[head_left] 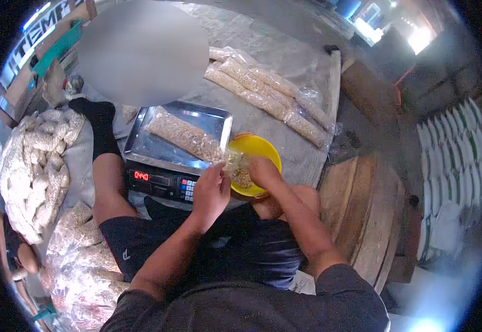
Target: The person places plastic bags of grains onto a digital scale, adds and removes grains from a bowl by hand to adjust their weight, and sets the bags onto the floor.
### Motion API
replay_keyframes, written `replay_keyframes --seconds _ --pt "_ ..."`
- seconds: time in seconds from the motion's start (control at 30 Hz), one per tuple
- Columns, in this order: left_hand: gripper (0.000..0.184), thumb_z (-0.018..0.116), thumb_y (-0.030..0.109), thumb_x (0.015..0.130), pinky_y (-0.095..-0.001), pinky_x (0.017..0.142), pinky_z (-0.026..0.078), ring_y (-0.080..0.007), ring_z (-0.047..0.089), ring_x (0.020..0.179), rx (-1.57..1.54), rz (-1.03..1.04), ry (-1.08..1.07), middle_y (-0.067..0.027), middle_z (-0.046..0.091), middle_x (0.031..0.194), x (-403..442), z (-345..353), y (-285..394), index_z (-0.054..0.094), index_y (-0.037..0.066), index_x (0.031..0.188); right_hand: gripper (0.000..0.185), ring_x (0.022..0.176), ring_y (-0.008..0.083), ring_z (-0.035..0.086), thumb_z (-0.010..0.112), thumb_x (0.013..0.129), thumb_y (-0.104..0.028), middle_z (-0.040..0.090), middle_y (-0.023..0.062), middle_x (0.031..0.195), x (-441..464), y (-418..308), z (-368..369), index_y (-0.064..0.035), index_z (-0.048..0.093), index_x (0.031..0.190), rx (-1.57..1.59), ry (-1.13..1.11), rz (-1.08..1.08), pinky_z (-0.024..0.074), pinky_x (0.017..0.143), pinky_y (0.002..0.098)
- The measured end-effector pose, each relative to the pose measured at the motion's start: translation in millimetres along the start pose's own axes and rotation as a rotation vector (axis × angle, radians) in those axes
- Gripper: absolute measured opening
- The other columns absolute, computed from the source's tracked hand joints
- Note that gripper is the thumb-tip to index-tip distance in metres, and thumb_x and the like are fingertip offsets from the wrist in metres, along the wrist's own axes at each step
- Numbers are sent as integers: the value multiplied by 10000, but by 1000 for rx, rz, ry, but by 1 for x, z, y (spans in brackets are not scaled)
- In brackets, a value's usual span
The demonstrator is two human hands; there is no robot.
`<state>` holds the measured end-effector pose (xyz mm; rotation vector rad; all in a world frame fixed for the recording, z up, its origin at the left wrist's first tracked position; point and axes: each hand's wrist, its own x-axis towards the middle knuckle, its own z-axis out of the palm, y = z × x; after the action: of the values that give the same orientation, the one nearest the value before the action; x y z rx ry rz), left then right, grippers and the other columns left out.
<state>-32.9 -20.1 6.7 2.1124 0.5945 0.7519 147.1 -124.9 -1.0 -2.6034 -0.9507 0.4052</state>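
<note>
A clear plastic bag of pale beans [180, 133] lies on the shiny metal tray [134, 145] of a digital scale [161, 182], whose red display seems to read 0440. Its mouth overhangs the tray's right corner. My left hand [212, 191] is closed on the bag's mouth, in front of the tray. Right beside it stands a yellow bucket [271, 152] with loose beans [242, 176] in it. My right hand [266, 172] is over the bucket near the bag's mouth, fingers curled; the fingertips and anything in them are hidden.
Filled long bags [268, 91] lie in rows beyond the scale. A heap of white packets [33, 171] and a large clear sack [83, 271] are at left. A person with a blurred upper part [141, 55] sits opposite. Wooden planks [357, 210] and racked white packages [451, 160] are at right.
</note>
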Motion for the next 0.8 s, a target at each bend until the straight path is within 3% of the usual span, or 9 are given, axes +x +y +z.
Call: replay_keyframes --seconds 0.03,0.13,0.2,0.3,0.33,0.37,0.53,0.73,0.8 --pt "275 654 145 914 -445 739 521 -395 640 869 10 -3 -34 -184 650 935 -3 -8 10 622 9 1150 267 874 240 711 640 946 -266 724 178 935 12 6 -3 -27 703 1046 -201 -217 53 550 764 371" --pt "398 690 258 916 -417 792 524 -340 668 923 -93 -356 -467 -170 682 1045 -29 -35 33 612 22 1226 291 874 249 715 677 899 -249 734 170 958 51 44 -7 -33 708 1091 96 214 -32 550 768 370" --pt "444 688 326 924 -404 798 530 -313 681 934 -124 -506 -725 -161 695 1085 -63 -43 26 610 26 1243 262 824 266 714 646 908 -223 739 112 909 109 104 -11 -44 699 1091 239 209 11 561 768 397" --pt "529 652 459 935 -412 822 533 -309 683 969 -80 -521 -879 -164 699 1118 -117 -41 -17 611 26 1236 575 1216 455 561 641 893 -495 619 263 1288 228 250 19 -4 672 1190 -590 205 22 450 1035 495" --pt "573 626 520 937 -437 864 523 -332 669 1017 -63 -530 -891 -181 691 1129 -124 -37 -27 612 22 1220 734 1334 496 438 649 851 -604 531 302 1386 218 226 -16 3 625 1262 114 247 262 357 1114 554" --pt "622 600 580 939 -462 906 514 -355 655 1065 -48 -531 -904 -199 682 1139 -125 -35 -31 613 17 1204 810 1369 498 388 667 797 -678 516 288 1411 250 264 8 -23 626 1272 26 405 442 301 1116 617" --pt "570 569 578 962 -393 786 535 -244 666 862 -215 -893 -954 -123 699 936 -93 -21 -26 653 21 1043 674 1193 426 512 684 804 -656 628 244 1242 254 235 18 -79 704 1152 -227 719 504 345 1083 551" --pt "522 578 497 986 -361 633 567 -230 704 694 -355 -1062 -987 -129 699 803 -61 3 -10 644 -21 976 295 909 362 701 685 884 -319 735 173 996 239 204 -15 -49 726 997 42 595 145 544 795 439" --pt "541 572 525 979 -351 613 537 -206 653 653 -295 -1010 -978 -98 664 742 -59 8 -7 652 -3 894 265 822 334 711 676 891 -271 739 166 941 228 218 -27 -20 712 967 47 343 8 550 733 421"
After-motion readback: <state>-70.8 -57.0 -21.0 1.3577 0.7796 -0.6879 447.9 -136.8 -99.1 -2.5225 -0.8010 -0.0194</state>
